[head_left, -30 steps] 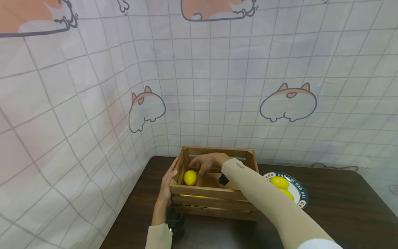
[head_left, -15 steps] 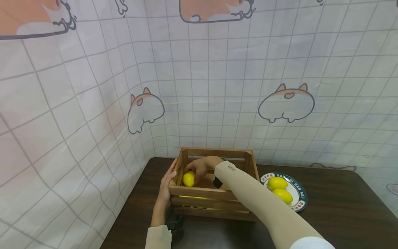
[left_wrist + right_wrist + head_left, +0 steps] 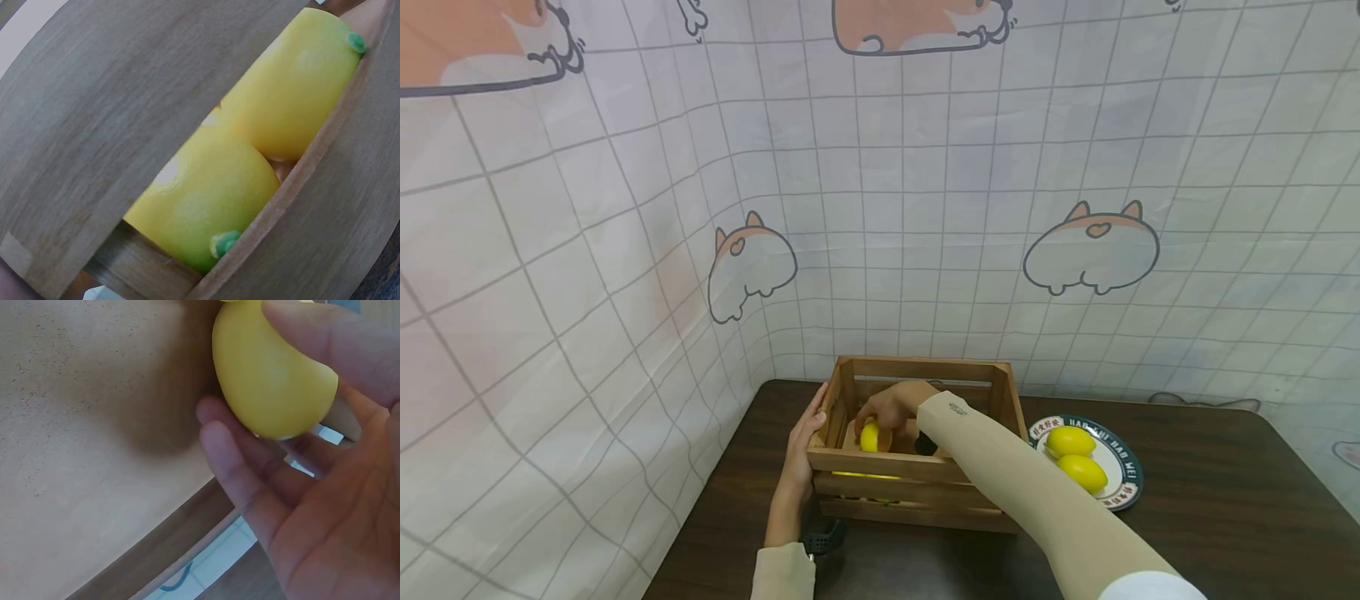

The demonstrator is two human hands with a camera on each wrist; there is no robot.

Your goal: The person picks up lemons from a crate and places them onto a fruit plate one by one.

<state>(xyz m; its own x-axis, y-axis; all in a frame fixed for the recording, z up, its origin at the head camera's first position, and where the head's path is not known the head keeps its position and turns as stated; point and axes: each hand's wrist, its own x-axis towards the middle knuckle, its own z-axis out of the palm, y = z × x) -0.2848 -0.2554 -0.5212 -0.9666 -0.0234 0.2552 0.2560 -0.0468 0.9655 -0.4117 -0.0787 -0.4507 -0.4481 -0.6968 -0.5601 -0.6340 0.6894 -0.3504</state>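
Note:
Inside a slatted wooden crate (image 3: 917, 468), my right hand (image 3: 887, 408) grips a yellow lemon (image 3: 869, 437). In the right wrist view the thumb lies over the lemon (image 3: 272, 369), with fingers around its other side, above the crate's light brown bottom (image 3: 87, 425). My left hand (image 3: 801, 446) rests against the crate's left end, fingers straight along its outside. Through a gap between slats, the left wrist view shows a lower lemon (image 3: 212, 194) and an upper lemon (image 3: 294, 87), both with green tips. Most of the crate's inside is hidden by the front slats and right forearm.
Right of the crate, a white plate with a dark patterned rim (image 3: 1131, 467) bears two lemons (image 3: 1078, 473). All stand on a dark wooden table (image 3: 1210, 483). A grid-patterned cloth (image 3: 910, 208) hangs behind and to the left. A thin cable (image 3: 1206, 405) lies at the back.
My right hand has reached the lemon at the crate's left end, taken hold of it and shifted it slightly right. The left hand stays at the crate's side.

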